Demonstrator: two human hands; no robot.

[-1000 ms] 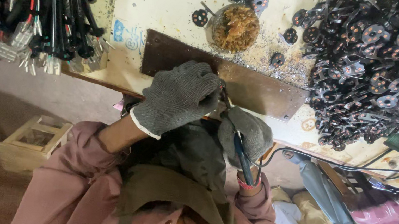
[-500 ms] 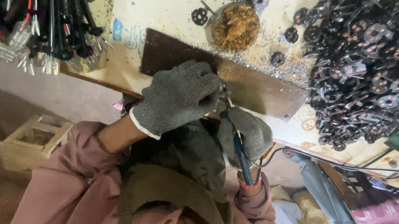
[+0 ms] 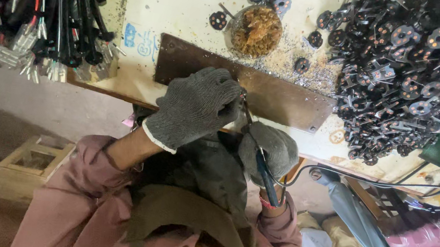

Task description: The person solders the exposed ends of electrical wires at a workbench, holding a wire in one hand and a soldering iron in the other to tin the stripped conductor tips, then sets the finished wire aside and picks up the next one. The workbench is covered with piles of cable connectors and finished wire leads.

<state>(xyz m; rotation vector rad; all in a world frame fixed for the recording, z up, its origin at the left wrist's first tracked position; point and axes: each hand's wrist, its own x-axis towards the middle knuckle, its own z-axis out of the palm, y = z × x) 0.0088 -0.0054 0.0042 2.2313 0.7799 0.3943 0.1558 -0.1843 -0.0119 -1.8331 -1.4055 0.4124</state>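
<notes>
my left hand [image 3: 195, 105] is curled tight over a small part i can't see, at the near edge of the brown metal plate [image 3: 287, 101]. my right hand [image 3: 269, 151] grips the soldering iron [image 3: 261, 161]; i'd best keep its tip steady at the joint.

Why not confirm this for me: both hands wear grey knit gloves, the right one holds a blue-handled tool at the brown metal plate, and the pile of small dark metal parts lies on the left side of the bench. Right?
Not quite: the pile of small dark metal parts lies on the right side of the bench, as the head view shows; black cables hang at the left. The rest stands: gloved left hand, right hand, blue-handled tool, brown metal plate.
</notes>
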